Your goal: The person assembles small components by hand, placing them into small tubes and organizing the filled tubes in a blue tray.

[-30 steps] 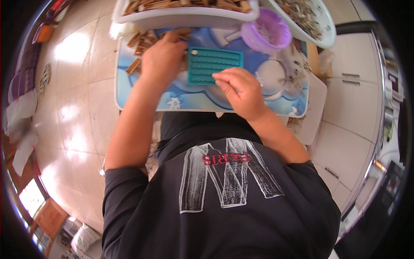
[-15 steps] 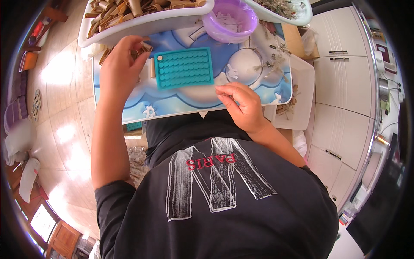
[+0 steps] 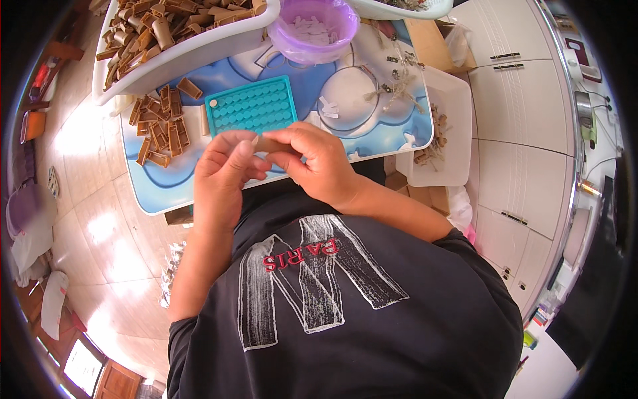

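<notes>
Both hands meet just in front of the teal tray point(image 3: 249, 105), over the table's near edge. My right hand point(image 3: 318, 158) is closed in a pinch on a small brown plastic piece point(image 3: 266, 144). The fingers of my left hand point(image 3: 226, 169) are curled in, with thumb and fingertips at the piece's other end; they partly hide it. Rows of rounded bumps fill the tray, and a small pale disc point(image 3: 213, 103) sits in its far left corner. A loose pile of hollow brown pieces point(image 3: 159, 130) lies left of the tray. One more brown piece point(image 3: 204, 121) stands against the tray's left side.
A large white bin point(image 3: 193, 56) heaped with brown pieces overlaps the table's far left. Behind the tray, a purple bag-lined basin point(image 3: 312, 50) holds white slips. White strips point(image 3: 329, 108) and wiry bits point(image 3: 395, 83) lie at the right. A white container point(image 3: 458, 133) stands beyond that edge.
My left hand has left the brown pile and come to the middle. My right hand has moved left to meet it, and a brown piece is between them. The whole view has shifted slightly.
</notes>
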